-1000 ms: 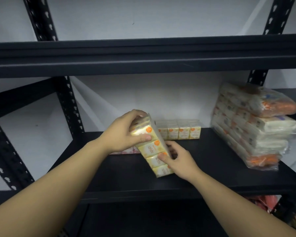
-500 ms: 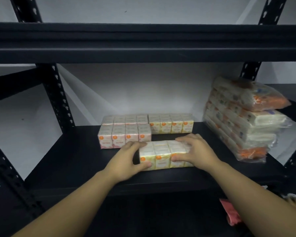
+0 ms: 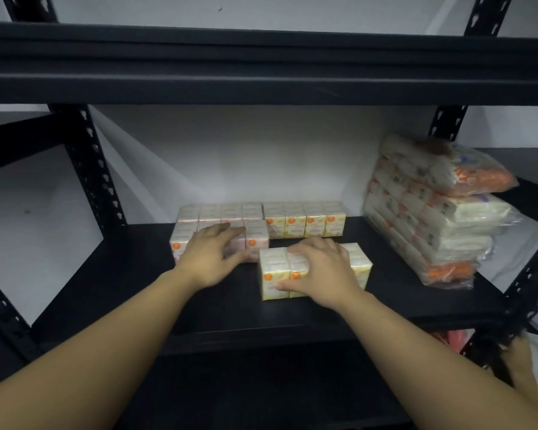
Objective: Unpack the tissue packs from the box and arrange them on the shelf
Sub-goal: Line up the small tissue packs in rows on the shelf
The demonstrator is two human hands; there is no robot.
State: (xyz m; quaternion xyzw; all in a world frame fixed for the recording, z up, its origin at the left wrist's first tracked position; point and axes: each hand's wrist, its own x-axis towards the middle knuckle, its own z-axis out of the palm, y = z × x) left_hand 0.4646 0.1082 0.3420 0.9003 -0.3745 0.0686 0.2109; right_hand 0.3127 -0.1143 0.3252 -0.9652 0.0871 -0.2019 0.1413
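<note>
The yellow tissue pack at shelf centre is gripped by the right hand; the left hand (fingers flat) is rested on the pink pack at 10 o'clock; a careless shove could misalign the rows

On the black metal shelf, the right hand grips a yellow plastic-wrapped tissue pack, while just left the left hand rests flat-fingered on a pink pack.
</note>
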